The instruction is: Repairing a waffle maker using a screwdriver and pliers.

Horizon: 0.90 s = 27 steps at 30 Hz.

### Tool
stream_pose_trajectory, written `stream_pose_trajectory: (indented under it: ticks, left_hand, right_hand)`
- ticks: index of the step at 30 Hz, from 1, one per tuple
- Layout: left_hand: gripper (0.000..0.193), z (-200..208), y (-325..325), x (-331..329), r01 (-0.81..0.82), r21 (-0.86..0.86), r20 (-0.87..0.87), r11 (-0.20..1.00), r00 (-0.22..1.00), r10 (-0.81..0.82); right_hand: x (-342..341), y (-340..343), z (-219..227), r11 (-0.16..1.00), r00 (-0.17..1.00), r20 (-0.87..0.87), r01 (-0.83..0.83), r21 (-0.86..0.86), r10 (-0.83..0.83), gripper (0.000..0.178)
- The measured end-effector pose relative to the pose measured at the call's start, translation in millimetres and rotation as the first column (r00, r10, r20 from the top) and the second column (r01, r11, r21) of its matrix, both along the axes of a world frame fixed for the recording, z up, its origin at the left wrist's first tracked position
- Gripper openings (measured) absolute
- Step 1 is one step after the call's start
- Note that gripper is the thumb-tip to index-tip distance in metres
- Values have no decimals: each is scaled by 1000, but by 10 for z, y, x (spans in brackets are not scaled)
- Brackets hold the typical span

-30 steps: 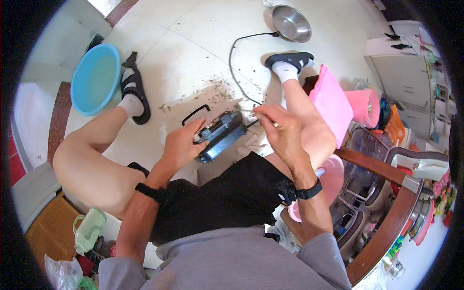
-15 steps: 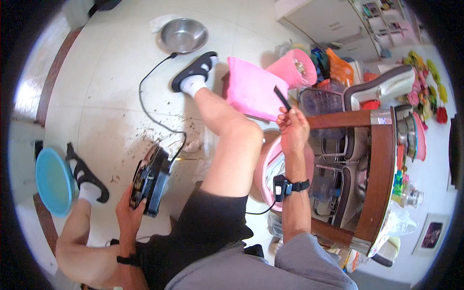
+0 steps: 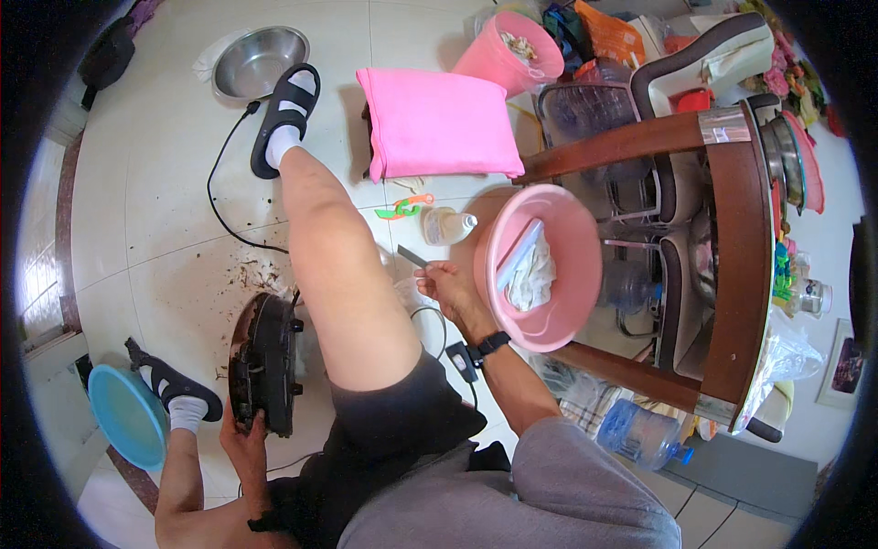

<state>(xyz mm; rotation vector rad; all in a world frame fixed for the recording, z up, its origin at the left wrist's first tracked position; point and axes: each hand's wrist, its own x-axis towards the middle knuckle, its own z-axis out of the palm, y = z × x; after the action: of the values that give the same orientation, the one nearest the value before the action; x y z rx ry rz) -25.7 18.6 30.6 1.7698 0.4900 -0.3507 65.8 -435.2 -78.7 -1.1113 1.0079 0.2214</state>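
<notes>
My left hand [image 3: 245, 448] grips the lower edge of a black corded appliance [image 3: 265, 361], which stands tilted up on its side on the floor. Its face is turned away to the left and mostly hidden; the kind cannot be made out for sure. In my right hand [image 3: 448, 288], pinched between thumb and fingers, is a flat dark strip [image 3: 413, 256] pointing up and left, beside my bent knee and apart from the appliance. A black cord [image 3: 210, 183] curves over the floor and passes behind my leg.
Brown crumbs [image 3: 256, 273] litter the floor by the appliance. A pink tub [image 3: 581, 265] with cloths stands right of my right hand, near a bottle [image 3: 445, 226] and a green-orange tool [image 3: 402, 208]. Around are a pink cushion [image 3: 439, 123], steel basin [image 3: 297, 41], blue basin [image 3: 119, 448] and wooden table [image 3: 732, 302].
My right hand has moved down and left with the strip, from above the pink tub toward my knee. The appliance stands more upright in my left hand. The view has shifted.
</notes>
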Motion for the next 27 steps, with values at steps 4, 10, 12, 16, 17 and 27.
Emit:
stream_pose_trajectory:
  ticks: [4, 10, 12, 16, 17, 27]
  left_hand:
    - [47, -10, -43, 60, 0, 0, -9, 1000, 1000, 0]
    - [47, 33, -40, 72, 27, 9, 52, 1000, 998, -27]
    - [50, 122, -1, 2, -96, -30, 9, 995, 995, 96]
    - [53, 35, -81, 100, 19, 60, -44, 998, 999, -16]
    - [54, 56, -92, 121, 34, 82, -22, 996, 999, -32]
    - [65, 62, -69, 78, 1, 161, 23, 987, 1000, -5]
  right_hand:
    - [-317, -188, -574, 993, 980, -162, 117, -22, -119, 12]
    - [-508, -175, -733, 987, 938, -307, 159, -31, -161, 14]
    - [-622, -95, -515, 590, 723, -182, -661, -463, 667, 20]
    - [-687, -393, -347, 412, 669, -385, -716, -563, 636, 26]
    - [-589, -257, -352, 518, 751, -356, -648, -558, 556, 27]
    - [1324, 1260, -311, -256, 53, -289, -335, -907, 956, 28]
